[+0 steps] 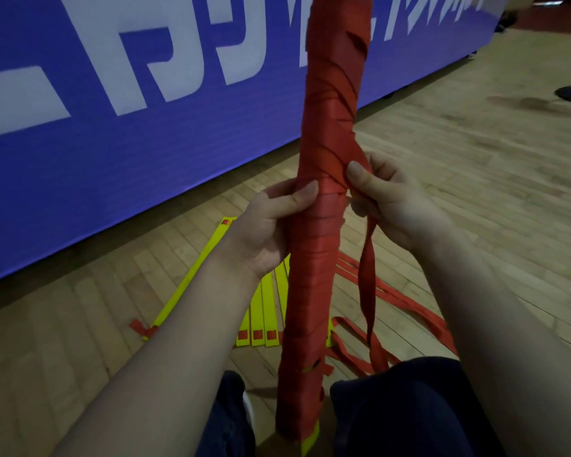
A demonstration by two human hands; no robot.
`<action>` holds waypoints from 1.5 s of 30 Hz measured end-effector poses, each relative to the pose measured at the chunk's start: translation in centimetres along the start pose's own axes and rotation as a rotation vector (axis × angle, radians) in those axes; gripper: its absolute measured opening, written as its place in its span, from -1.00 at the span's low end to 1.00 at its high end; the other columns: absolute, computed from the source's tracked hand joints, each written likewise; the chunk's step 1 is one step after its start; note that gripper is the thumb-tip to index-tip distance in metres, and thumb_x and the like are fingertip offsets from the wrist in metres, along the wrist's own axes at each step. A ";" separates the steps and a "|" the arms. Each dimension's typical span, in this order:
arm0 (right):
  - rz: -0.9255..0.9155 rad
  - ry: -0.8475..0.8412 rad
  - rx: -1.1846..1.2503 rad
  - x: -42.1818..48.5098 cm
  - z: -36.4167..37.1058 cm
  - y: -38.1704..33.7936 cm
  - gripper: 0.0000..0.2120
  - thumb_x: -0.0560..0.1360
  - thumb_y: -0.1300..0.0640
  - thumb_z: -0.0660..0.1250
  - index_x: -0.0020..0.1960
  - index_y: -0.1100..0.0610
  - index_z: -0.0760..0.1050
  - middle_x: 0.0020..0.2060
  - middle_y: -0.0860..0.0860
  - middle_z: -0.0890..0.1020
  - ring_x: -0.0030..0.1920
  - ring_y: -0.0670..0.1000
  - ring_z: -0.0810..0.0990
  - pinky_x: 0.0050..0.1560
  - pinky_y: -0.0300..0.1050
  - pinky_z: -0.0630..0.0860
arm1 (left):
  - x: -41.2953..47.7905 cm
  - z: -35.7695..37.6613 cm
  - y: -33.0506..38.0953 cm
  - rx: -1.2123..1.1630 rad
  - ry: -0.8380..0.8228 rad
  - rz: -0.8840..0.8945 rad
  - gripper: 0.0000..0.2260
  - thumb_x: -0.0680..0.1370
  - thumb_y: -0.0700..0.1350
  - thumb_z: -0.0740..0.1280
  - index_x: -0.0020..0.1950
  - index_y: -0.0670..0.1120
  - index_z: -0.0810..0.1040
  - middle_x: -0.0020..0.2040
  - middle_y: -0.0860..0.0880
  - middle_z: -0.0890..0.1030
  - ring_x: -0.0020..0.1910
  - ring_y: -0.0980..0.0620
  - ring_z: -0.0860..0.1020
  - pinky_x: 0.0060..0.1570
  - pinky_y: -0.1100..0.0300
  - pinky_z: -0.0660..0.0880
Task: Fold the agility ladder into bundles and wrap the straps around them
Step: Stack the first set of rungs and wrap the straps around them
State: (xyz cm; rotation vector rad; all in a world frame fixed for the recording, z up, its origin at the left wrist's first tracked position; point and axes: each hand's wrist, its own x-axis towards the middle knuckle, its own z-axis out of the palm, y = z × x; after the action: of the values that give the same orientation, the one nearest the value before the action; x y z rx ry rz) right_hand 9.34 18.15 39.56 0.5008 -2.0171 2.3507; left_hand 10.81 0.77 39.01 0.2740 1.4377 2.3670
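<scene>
Bundle (314,291) was upright between the person's knees (409,410), bottom end low by the legs, top running out of frame. Left hand (271,225) was curled round it at mid height, thumb across the front. Right hand (389,199) was pinching the red strap (366,282) against the bundle's right edge, thumb on top, other fingers curled behind; the loose tail hung twisted below that hand down to the floor. Handling guess: the core is a stack of flat plastic rungs, so light and stiff lengthwise, but the stack could slide apart if the grip eased. The strap looked like soft flat webbing, limp and prone to twisting, and holds only under tension. Best hold is probably as it was: one hand clamping mid-bundle just below the last turn, the other keeping the tail taut close to the wrap. More yellow rungs (264,311) lay flat on the wooden floor (475,166) behind the bundle, with loose red straps (409,308) to their right. Hidden: bundle top cut off, rung count inside not readable, only a yellow corner (309,440) showing at the base. Right fingertips sat behind the strap, so exact pinch was unclear. Blue banner (112,103) behind had text too cropped to read.
</scene>
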 end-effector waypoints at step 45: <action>-0.094 0.402 -0.455 -1.5 2.4 -2.9 -0.74 0.43 0.15 0.51 -0.15 0.06 0.41 -0.36 -0.05 0.61 -0.55 -0.11 0.49 -0.54 -0.19 0.46 | 1.6 -0.1 -2.4 1.056 0.435 0.436 -0.35 0.45 -0.23 0.42 0.50 -0.08 0.25 0.30 -0.06 0.44 0.21 0.00 0.47 0.03 0.27 0.37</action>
State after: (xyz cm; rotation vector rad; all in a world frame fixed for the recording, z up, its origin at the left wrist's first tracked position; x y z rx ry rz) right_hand 11.90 16.62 42.27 0.0929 -2.1611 1.6817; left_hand 9.76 2.38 36.78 0.3582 3.0128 1.7404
